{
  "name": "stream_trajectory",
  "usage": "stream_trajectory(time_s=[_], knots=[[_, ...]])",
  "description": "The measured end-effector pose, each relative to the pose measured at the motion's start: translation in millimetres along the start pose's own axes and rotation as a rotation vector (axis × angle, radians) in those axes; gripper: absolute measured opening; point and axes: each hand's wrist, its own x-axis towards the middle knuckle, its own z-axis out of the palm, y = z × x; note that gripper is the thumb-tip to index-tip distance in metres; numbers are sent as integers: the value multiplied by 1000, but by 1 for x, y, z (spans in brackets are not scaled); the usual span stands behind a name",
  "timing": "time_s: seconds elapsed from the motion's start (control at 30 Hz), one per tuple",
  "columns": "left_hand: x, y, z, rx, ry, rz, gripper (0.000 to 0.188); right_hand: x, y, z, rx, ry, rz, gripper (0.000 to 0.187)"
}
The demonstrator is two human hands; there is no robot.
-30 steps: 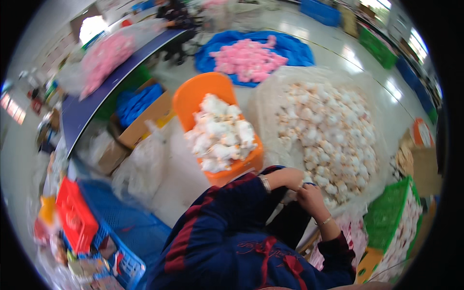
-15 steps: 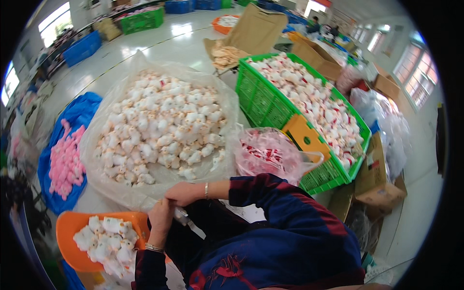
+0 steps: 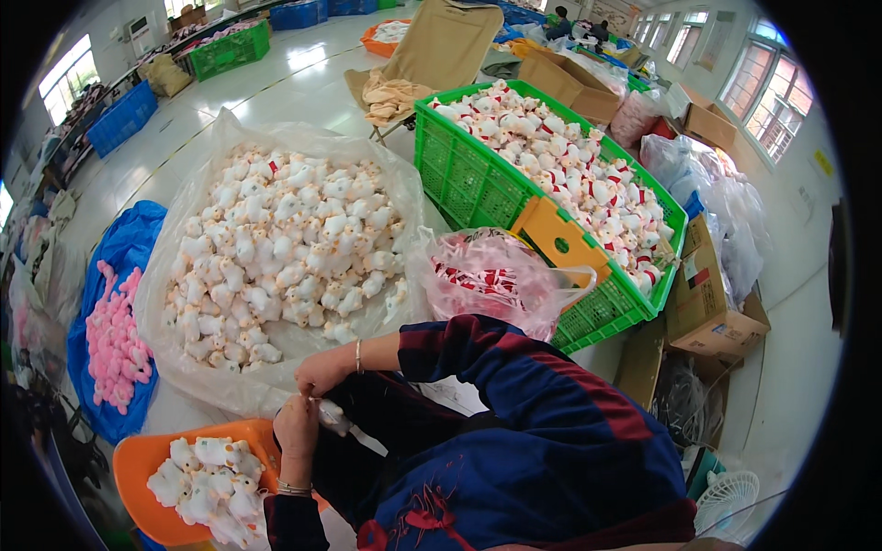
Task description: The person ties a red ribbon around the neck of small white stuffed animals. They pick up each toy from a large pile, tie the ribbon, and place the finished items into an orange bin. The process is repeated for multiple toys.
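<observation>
My left hand [image 3: 296, 428] and my right hand [image 3: 323, 373] meet above my lap, both with fingers closed. A small white plush toy [image 3: 333, 416] sticks out beside my left hand, which grips it. My right fingers pinch together just above the left ones, and what lies between them is too small to make out. To the left of my lap, an orange tub [image 3: 136, 468] holds several white plush pieces [image 3: 209, 482]. Just beyond my hands spreads a large clear plastic sheet [image 3: 197, 381] heaped with white plush toys [image 3: 285, 230] with tan parts.
At right stands a green crate [image 3: 469, 184] full of white plush toys with red bands. A clear bag [image 3: 542, 308] of red and white pieces leans against it, near a yellow-orange panel [image 3: 556, 241]. Pink plush pieces [image 3: 118, 340] lie on blue plastic [image 3: 152, 225] at left. Cardboard boxes [image 3: 703, 312] stand far right.
The whole view has shifted a little, with the crate and heap now further left. My hands stay together, and the plush toy has turned slightly between them.
</observation>
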Motion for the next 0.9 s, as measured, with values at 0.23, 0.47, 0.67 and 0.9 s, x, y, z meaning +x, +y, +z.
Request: stream_trajectory(time_s=[0.23,0.47,0.67,0.9], knots=[[-2,2,-2,2,45,-10,17,-1,-16,-25,140,41,115,22],[0,4,4,5,22,-48,18,-15,-22,-35,245,-67,156,32],[3,23,-33,-1,-307,-301,18,-18,-10,-19,70,105,130,33],[-25,56,-35,-164,-323,-518,18,-1,-28,-17,-246,211,413,28]])
